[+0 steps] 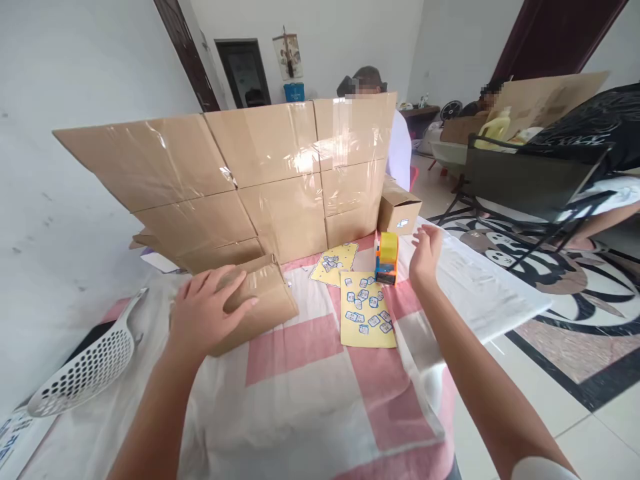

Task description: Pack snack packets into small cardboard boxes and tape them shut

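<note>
My left hand (213,310) lies with fingers spread on top of a brown cardboard box (267,300) at the left of the table. To the right, my right hand (427,253) is raised beside a tape dispenser (387,257) with a yellow roll, its fingers apart and nothing in them. A yellow sheet of small blue-edged stickers (367,310) lies flat in front of the dispenser. Behind it rests a second yellow patterned sheet (334,264), partly covered by the first.
A tall taped cardboard screen (280,180) stands across the table's back, with a small carton (399,208) at its right end. A white perforated scoop (87,367) lies far left. One person (400,143) sits behind the screen; others are at right near a folding chair (535,177).
</note>
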Motion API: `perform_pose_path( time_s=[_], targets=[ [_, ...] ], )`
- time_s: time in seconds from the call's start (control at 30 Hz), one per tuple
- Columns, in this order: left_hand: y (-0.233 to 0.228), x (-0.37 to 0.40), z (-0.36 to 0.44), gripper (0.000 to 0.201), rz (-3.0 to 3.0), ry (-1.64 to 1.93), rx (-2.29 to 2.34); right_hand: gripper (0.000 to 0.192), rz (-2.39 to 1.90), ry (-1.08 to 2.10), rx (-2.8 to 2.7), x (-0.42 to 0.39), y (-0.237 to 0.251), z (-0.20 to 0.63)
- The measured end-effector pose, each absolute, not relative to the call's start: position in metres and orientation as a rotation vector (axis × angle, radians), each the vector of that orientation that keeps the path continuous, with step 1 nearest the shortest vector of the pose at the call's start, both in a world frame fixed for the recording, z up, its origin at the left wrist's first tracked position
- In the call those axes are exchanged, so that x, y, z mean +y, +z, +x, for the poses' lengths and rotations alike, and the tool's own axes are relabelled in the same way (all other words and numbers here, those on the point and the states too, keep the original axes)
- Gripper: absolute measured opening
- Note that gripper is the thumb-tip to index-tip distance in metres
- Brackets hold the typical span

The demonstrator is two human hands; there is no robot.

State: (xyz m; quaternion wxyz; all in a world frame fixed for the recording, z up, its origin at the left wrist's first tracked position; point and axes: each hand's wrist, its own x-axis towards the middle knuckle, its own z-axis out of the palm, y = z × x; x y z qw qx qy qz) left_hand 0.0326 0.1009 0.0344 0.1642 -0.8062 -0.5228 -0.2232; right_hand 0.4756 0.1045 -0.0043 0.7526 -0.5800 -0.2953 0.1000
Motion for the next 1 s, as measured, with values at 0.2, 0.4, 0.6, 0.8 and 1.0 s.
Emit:
perform_pose_path(
  time_s=[0.2,0.4,0.6,0.8,1.0],
  targets=[
    [0.041,0.091,0.092,0.037,-2.225,-0.863,-1.345,0.05,-1.243,0.733,-0.701,0.142,-0.044,0.505],
    [-0.004,0.103,0.23,0.027,-3.055,-1.016,-1.303,0.069,-1.174,0.776,-0.706,0.146,-0.065,0.495],
    [-0.045,0.152,0.326,0.035,-3.4,-1.135,-1.723,0.068,-1.165,0.687,-0.745,0.135,-0.056,0.486],
    [-0.046,0.155,0.332,0.026,-3.555,-1.367,-1.895,0.063,-1.213,0.591,-0.834,0.123,-0.042,0.478],
    [-0.035,0.148,0.337,0.024,-3.542,-1.62,-2.337,0.065,-1.215,0.588,-0.861,0.123,-0.043,0.477]
  ],
)
